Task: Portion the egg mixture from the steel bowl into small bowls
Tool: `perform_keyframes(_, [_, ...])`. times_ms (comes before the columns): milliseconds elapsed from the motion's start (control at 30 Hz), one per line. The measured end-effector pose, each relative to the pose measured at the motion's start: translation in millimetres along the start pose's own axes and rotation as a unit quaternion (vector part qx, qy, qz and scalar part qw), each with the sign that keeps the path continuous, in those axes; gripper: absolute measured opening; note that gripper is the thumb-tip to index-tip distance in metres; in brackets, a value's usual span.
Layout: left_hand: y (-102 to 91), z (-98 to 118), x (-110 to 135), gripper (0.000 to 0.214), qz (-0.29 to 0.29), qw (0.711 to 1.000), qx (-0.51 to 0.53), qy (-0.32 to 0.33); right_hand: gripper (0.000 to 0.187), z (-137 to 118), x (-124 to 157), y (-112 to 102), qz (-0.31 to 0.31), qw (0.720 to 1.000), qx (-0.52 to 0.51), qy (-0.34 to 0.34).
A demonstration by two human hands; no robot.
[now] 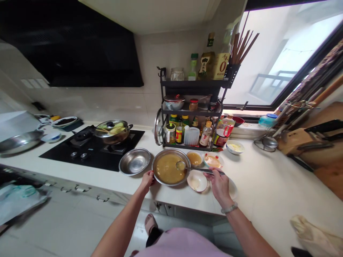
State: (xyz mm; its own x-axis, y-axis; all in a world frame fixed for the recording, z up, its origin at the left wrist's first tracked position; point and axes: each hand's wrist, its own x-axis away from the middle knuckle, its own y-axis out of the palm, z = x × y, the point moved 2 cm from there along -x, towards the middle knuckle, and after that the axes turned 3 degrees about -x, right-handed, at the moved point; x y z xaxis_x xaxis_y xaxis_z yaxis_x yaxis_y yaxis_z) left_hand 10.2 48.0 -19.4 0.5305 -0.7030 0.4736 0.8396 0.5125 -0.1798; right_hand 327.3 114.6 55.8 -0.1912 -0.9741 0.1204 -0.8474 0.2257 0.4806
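Observation:
A metal bowl (160, 160) of yellowish-brown soup stands on the white counter (257, 178) in front of me. My left hand (147, 177) grips its near-left rim. My right hand (219, 182) is closed on the handle of a metal ladle (181, 165), whose scoop rests at the bowl's right rim. A small white bowl (197, 181) sits just right of the big bowl, under the ladle handle. Two more small bowls, one with brown sauce (194, 158) and one with orange sauce (212, 160), stand behind it.
An empty steel bowl (134, 161) lies left of the soup bowl. A lidded pan (112, 131) sits on the black hob (91, 150). A black spice rack (193, 110) with bottles stands behind. A white bowl (235, 146) and a knife block (297, 139) are to the right.

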Motion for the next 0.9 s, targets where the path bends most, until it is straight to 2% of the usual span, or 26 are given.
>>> perform_keyframes(200, [-0.8, -1, 0, 0.025, -0.003, 1.000, 0.002, 0.005, 0.018, -23, -13, -16, 0.034, 0.999, -0.006, -0.042])
perform_keyframes(467, [-0.8, -3, -2, 0.025, -0.010, 1.000, 0.006, 0.016, 0.020, -58, -42, -54, 0.114, 0.986, -0.022, -0.117])
perform_keyframes(600, [-0.8, -4, -3, 0.027, -0.009, 1.000, 0.007, 0.016, 0.023, -61, -51, -72, 0.143, 0.973, 0.036, -0.180])
perform_keyframes(733, [-1.0, -5, -3, 0.027, -0.006, 1.000, 0.006, 0.016, 0.027, -56, -48, -83, 0.104, 0.942, 0.210, -0.239])
perform_keyframes(833, [-1.1, -6, -4, 0.029, -0.007, 1.000, 0.005, 0.018, 0.026, -52, -41, -88, 0.032, 0.894, 0.327, -0.303])
perform_keyframes(900, [-1.1, -6, -4, 0.030, -0.009, 1.000, 0.006, 0.019, 0.023, -51, -35, -87, -0.046, 0.854, 0.369, -0.365])
